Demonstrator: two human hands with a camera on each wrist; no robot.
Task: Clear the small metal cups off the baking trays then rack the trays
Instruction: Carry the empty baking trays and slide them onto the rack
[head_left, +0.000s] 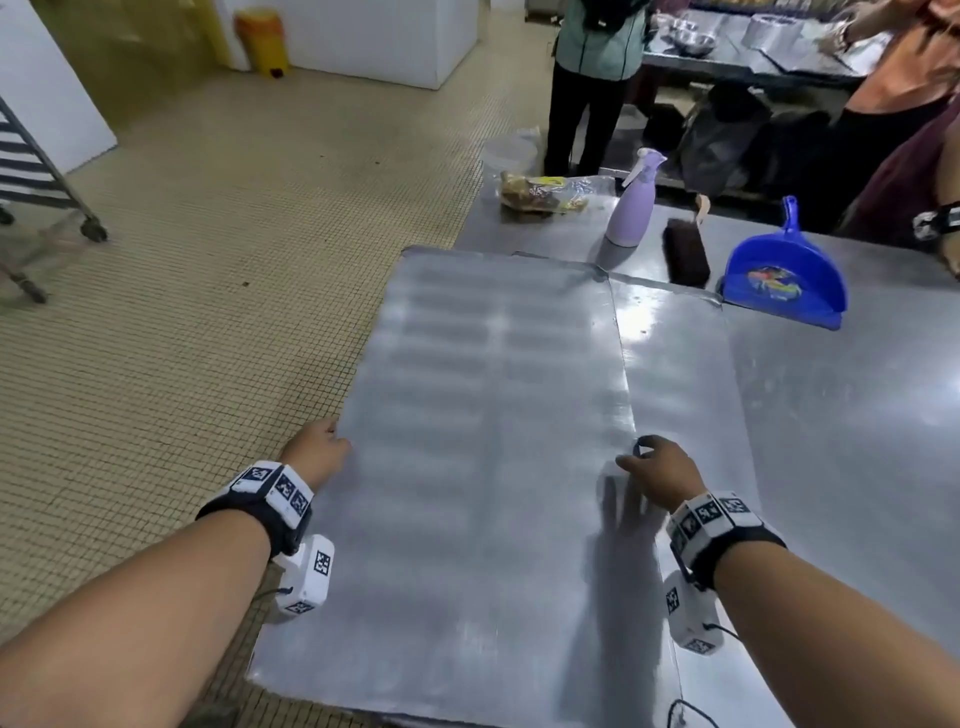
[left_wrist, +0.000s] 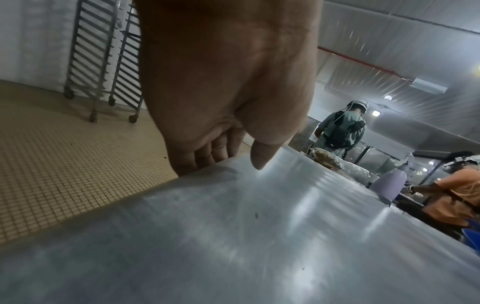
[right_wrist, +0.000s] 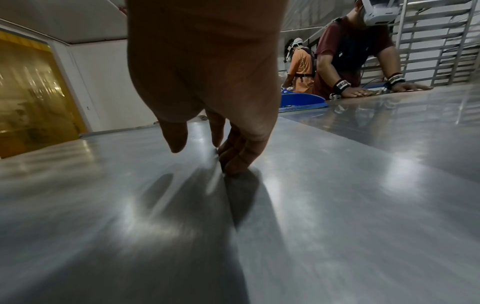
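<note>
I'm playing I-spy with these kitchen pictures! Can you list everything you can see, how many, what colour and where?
Trays: two at least, silver, top one overlapping another on the table's near left.
Cups: none in view.
Table: one, steel.
Spray bottle: one, lilac, upright behind the trays.
Brush: one, dark, right of the bottle.
Dustpan: one, blue, right of the brush.
Food bag: one, clear, far left corner of the table.
Racks: two, metal, on the tiled floor at left.
Bin: one, yellow, far wall.
Other people: three.
Left hand: grips the top tray's left edge.
Right hand: fingers at its right edge.
</note>
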